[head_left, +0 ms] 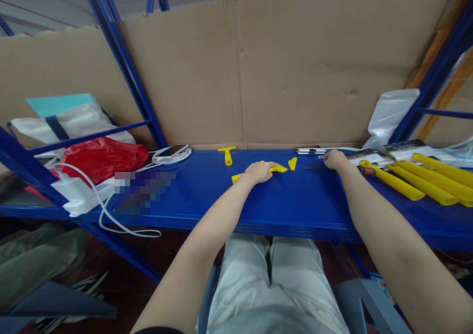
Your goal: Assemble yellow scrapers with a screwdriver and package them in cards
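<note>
My left hand (259, 172) is wrapped round a long yellow tool (279, 168) lying on the blue bench (291, 211). Just right of its tip sits a small yellow piece (292, 163). Behind my left hand, a yellow T-shaped piece (227, 155) rests on the bench. My right hand (335, 159) reaches to the back of the bench, fingers closed near a black clip (314, 150); what they hold is too small to make out. A screwdriver with a red and black handle (365, 171) lies under my right wrist.
Several yellow handles (424, 181) lie at the right beside packaging. A phone (173, 151) with white cable, a red plastic bag (103, 159) and a white charger (76, 188) are at the left. Blue posts and a cardboard wall (295, 68) bound the bench. Another person's leg shows lower left.
</note>
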Action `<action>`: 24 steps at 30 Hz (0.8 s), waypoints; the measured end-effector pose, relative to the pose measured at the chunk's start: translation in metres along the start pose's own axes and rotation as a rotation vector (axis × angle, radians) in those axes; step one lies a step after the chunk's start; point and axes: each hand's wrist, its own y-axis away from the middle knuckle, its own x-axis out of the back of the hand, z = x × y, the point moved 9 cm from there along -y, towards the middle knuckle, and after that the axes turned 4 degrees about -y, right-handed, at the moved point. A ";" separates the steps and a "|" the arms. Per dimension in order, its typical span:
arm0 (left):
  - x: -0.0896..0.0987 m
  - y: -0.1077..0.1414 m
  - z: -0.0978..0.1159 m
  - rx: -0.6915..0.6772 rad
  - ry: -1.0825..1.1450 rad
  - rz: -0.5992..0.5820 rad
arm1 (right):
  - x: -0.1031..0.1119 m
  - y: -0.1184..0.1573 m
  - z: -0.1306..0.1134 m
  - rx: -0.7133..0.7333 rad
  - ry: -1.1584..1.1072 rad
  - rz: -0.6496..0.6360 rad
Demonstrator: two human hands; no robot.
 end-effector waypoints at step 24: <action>-0.001 -0.001 -0.001 -0.008 0.012 0.003 | 0.008 0.015 -0.010 -0.070 0.165 -0.057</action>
